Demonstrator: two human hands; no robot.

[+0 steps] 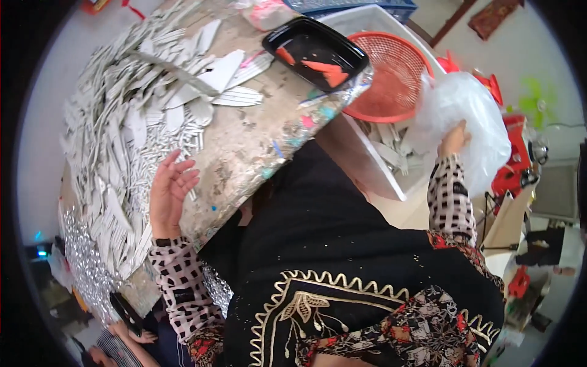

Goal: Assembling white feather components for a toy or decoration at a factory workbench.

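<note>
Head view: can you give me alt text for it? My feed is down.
The right hand is at a translucent bag beside a red basket, its grip unclear; the left hand, open and empty, hangs near white strips heaped on a worn table. A black tray with orange pieces sits at the table's edge.

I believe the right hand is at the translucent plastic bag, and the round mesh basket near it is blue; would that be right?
Not quite: the round mesh basket is orange-red, not blue, as the head view shows. The right hand is indeed at the translucent plastic bag, near that basket.
</note>
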